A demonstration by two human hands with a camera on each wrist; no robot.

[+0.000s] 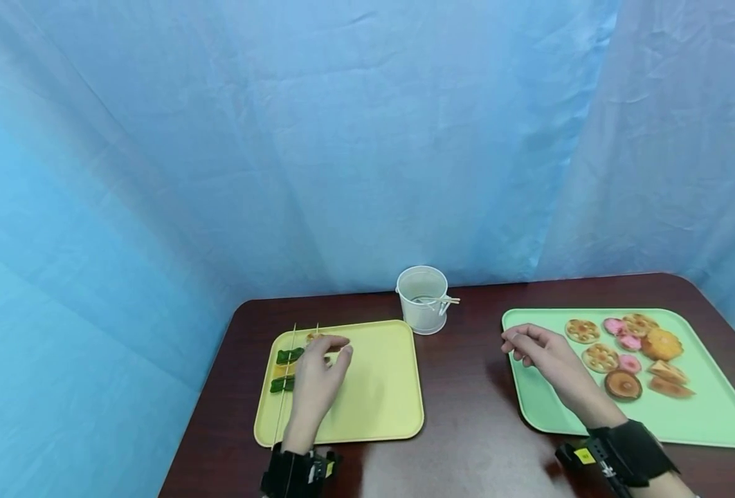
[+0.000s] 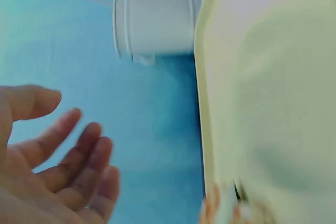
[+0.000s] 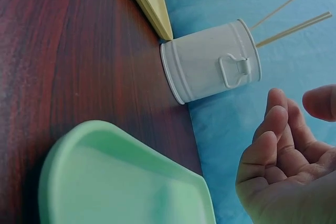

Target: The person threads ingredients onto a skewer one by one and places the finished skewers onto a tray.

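Observation:
My left hand (image 1: 319, 377) hovers over the left part of the yellow tray (image 1: 380, 422), holding nothing; its fingers bend loosely, apart from the thumb. Partly hidden beneath it is a skewer with green pieces (image 1: 283, 384) and a yellow piece between them. The tip of a second skewer (image 1: 318, 328) shows behind the hand, beside an orange-brown food piece. My right hand (image 1: 548, 356) is raised above the left edge of the green tray (image 1: 548, 408), fingers loosely curled with nothing in them. In the right wrist view its thumb (image 3: 321, 102) stands apart from the fingers.
A white bucket (image 1: 422, 311) with thin sticks (image 3: 294, 29) stands at the back between the trays. Several food pieces lie on the green tray: lotus-like slices (image 1: 601, 358), pink rounds (image 1: 630, 364), a mushroom-like round (image 1: 623, 385) and brown wedges (image 1: 670, 386). A blue curtain hangs behind the table.

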